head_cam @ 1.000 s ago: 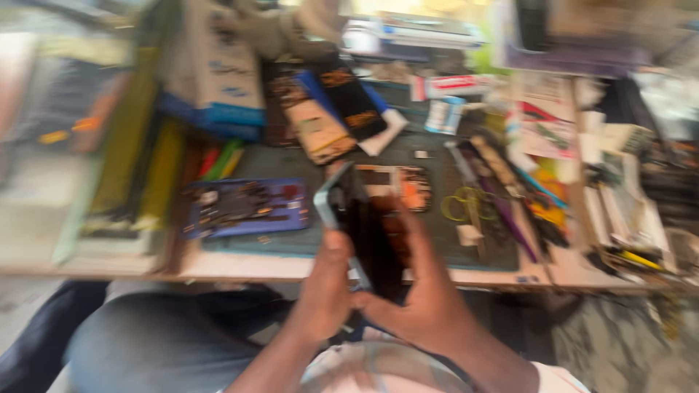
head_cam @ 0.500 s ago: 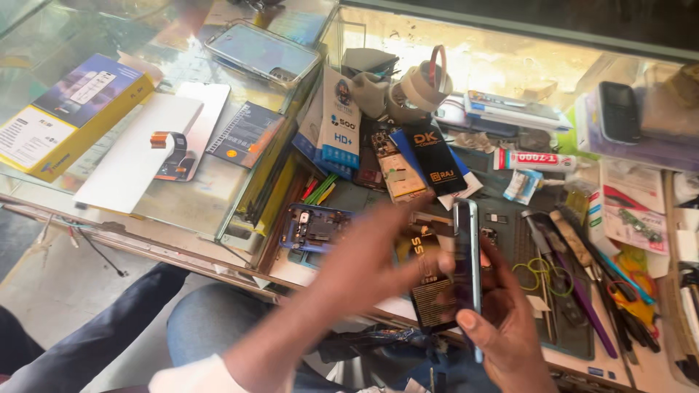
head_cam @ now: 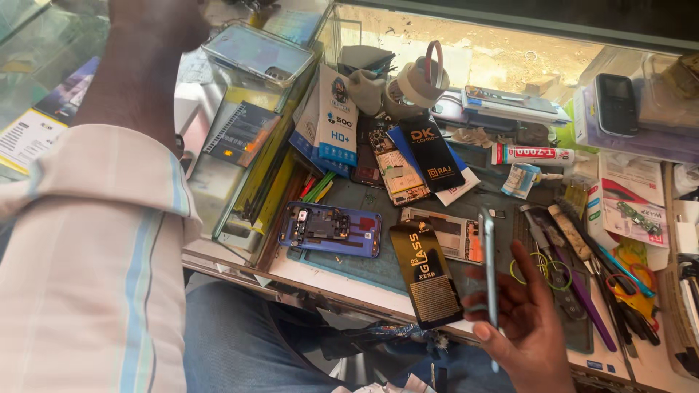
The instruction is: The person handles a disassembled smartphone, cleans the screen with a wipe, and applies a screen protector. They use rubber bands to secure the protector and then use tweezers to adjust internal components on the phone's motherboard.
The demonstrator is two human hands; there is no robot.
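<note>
The right hand keeps a closed grip on a thin phone held edge-on above the bench, beside a black-and-gold packet, while the left hand's grip is hidden behind the raised striped sleeve.

The right hand grips a slim phone edge-on, upright, over the cluttered workbench. A black-and-gold packet stands just beside it. A blue opened phone back lies flat on the mat. The left arm, in a striped sleeve, reaches up left; its hand is out of view.
</note>
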